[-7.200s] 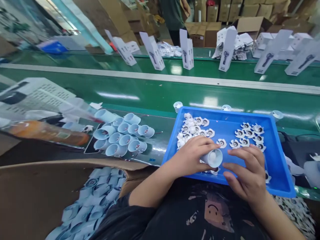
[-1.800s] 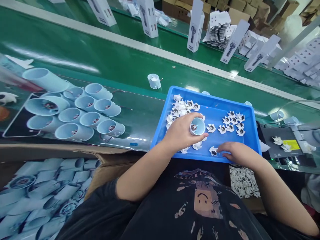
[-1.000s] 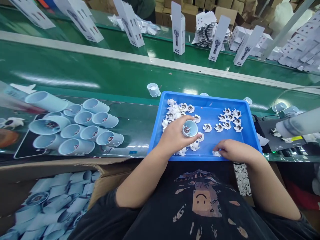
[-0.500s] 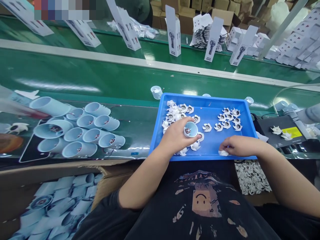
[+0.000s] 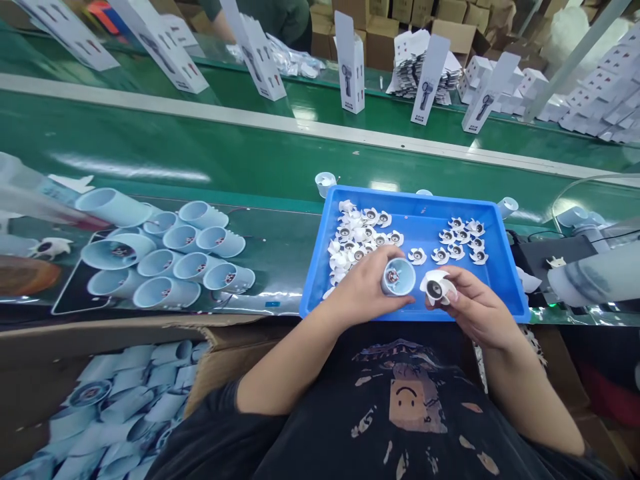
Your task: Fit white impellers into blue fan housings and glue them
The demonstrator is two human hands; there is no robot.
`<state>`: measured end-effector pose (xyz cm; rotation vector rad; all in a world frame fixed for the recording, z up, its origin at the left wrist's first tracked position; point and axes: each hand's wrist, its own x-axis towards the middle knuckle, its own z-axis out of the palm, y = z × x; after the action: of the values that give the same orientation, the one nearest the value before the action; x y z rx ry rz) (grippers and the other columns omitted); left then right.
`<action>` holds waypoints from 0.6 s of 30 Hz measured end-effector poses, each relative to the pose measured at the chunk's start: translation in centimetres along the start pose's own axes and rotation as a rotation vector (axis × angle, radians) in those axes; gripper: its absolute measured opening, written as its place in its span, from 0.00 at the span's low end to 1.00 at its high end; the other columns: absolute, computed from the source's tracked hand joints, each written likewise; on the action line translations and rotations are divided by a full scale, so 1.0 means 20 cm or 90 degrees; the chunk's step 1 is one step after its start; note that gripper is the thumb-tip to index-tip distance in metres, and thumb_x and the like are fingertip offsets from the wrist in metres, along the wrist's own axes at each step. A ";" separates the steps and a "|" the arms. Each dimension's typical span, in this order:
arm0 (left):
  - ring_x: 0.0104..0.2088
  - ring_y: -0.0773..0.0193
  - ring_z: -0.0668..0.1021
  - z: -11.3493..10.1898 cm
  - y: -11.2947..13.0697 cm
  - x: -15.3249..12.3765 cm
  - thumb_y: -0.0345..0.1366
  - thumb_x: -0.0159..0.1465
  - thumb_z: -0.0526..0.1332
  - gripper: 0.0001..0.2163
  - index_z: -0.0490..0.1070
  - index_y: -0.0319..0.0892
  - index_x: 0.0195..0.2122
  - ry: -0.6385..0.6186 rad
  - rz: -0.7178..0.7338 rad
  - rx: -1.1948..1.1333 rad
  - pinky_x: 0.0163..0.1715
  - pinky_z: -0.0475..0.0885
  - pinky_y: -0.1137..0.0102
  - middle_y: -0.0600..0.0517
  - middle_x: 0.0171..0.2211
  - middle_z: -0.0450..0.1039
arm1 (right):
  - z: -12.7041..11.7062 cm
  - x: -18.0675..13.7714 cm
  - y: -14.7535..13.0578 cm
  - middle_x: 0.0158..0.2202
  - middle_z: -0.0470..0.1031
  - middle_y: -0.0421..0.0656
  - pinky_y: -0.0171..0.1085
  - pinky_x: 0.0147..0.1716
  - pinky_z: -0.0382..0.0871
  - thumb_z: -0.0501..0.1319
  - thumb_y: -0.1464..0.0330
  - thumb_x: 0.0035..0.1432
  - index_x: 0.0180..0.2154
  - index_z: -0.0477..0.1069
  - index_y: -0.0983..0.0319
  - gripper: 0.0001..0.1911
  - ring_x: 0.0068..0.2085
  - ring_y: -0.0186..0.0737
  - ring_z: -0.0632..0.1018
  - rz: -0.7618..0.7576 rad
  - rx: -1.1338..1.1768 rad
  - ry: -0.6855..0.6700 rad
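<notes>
My left hand (image 5: 367, 287) is wrapped round a pale blue plastic tube (image 5: 398, 277) whose open end faces me, with a small motor inside. My right hand (image 5: 473, 303) pinches a white fan blade (image 5: 437, 287) just right of the tube's mouth. Both hands hover over the near edge of a blue tray (image 5: 500, 280). The tray holds several loose white fan blades in two clusters, one at left (image 5: 357, 240) and one at right (image 5: 461, 241).
Several pale blue tubes (image 5: 170, 250) lie on the bench at left. A cardboard box (image 5: 100, 400) full of more tubes stands near left. A green conveyor (image 5: 250, 160) runs behind, with upright white product boxes (image 5: 350, 63). A dark device (image 5: 550, 257) sits right of the tray.
My right hand has lifted a fan blade off the tray's near edge and brought it left toward the tube. My left hand has kept its hold on the tube and tilted it slightly.
</notes>
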<state>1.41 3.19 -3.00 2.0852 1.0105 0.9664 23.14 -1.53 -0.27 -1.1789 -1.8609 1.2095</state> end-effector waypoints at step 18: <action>0.45 0.59 0.80 0.12 0.15 -0.04 0.30 0.63 0.58 0.14 0.65 0.42 0.51 0.171 0.213 0.182 0.49 0.75 0.62 0.47 0.43 0.79 | 0.01 0.10 -0.11 0.34 0.60 0.45 0.40 0.31 0.63 0.58 0.65 0.68 0.33 0.75 0.65 0.14 0.34 0.42 0.66 -0.275 -0.452 0.082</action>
<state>4.18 0.47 -2.30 2.4616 0.9963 1.3667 21.31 -0.13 1.73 -1.0656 -2.3592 0.2221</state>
